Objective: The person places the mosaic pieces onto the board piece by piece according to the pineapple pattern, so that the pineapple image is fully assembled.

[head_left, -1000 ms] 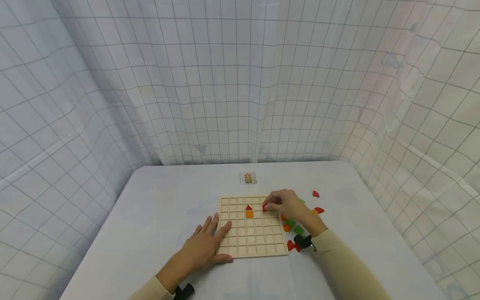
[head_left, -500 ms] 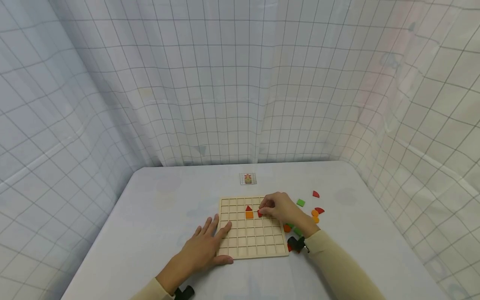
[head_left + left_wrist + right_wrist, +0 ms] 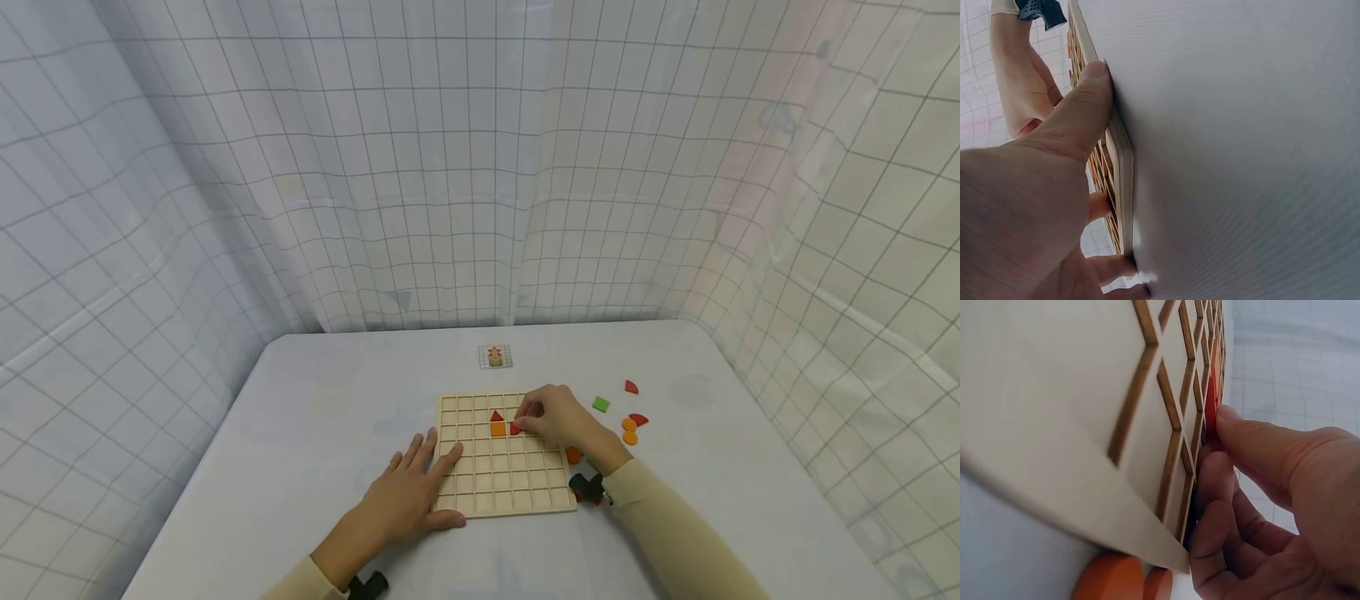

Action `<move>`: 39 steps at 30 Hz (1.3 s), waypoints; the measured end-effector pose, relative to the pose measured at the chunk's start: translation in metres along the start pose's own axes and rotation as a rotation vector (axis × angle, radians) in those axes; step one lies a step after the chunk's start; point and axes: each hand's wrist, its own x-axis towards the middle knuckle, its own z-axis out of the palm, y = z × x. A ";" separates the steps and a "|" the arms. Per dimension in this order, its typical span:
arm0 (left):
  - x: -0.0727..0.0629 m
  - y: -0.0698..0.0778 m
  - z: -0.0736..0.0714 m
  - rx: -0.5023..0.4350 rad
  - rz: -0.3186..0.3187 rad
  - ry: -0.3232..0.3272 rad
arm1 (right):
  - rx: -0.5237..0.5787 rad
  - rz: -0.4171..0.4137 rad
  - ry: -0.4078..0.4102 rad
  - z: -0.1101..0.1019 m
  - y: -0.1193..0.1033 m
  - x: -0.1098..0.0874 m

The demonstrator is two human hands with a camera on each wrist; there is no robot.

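A wooden grid board (image 3: 502, 504) lies on the white table, with a red triangle tile (image 3: 497, 416) and an orange square tile (image 3: 498, 429) in its cells. My right hand (image 3: 557, 417) pinches a flat red tile (image 3: 514, 428) at the cell just right of the orange square. In the right wrist view, thumb and finger are on that red tile (image 3: 1211, 412), low against the grid; its full shape is hidden. My left hand (image 3: 408, 492) rests with spread fingers over the board's left edge, the thumb along its near corner.
Right of the board lie loose tiles: a green square (image 3: 601, 404), orange rounds (image 3: 629, 425), red quarter-rounds (image 3: 632, 387) and others partly under my right forearm. A small picture card (image 3: 495, 357) lies beyond the board. Gridded white curtains (image 3: 450, 208) surround the table.
My right hand has moved left across the board with the red tile, from two cells away to beside the orange square. The left hand has stayed in place.
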 end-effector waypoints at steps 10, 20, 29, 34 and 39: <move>0.001 0.001 0.000 0.008 -0.009 0.001 | -0.014 0.002 0.017 0.003 -0.004 0.002; 0.002 0.001 0.001 0.025 -0.010 0.004 | -0.015 -0.005 0.016 -0.001 -0.008 0.002; 0.001 0.002 0.000 0.020 -0.003 0.011 | -0.007 -0.022 0.017 0.000 -0.006 0.002; 0.000 0.002 0.000 0.018 -0.005 0.009 | 0.016 -0.017 0.019 -0.001 -0.005 0.000; 0.002 -0.003 0.006 -0.003 0.007 0.022 | 0.014 0.006 0.047 -0.003 -0.004 -0.002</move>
